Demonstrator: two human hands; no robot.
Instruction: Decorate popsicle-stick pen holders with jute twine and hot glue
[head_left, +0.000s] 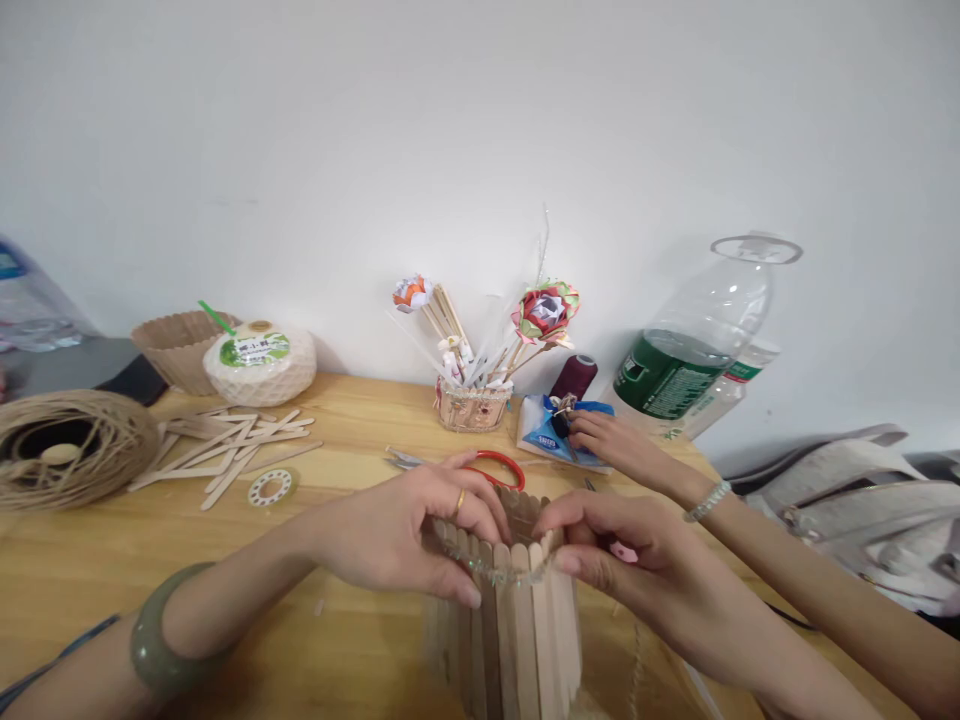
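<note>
A round holder made of upright wooden craft sticks stands at the bottom centre, with a thin sparkly trim around its outside just below the rim. My left hand grips the rim on its left side, thumb outside and fingers over the edge. At the right side of the rim, my right hand pinches the edge near the trim, with thumb and index finger close together. Part of a loose strand hangs below my right hand.
Another person's hand reaches from the right to a blue packet. Red scissors, a flower basket, loose sticks, tape roll, twine, coconut and large bottle surround the work.
</note>
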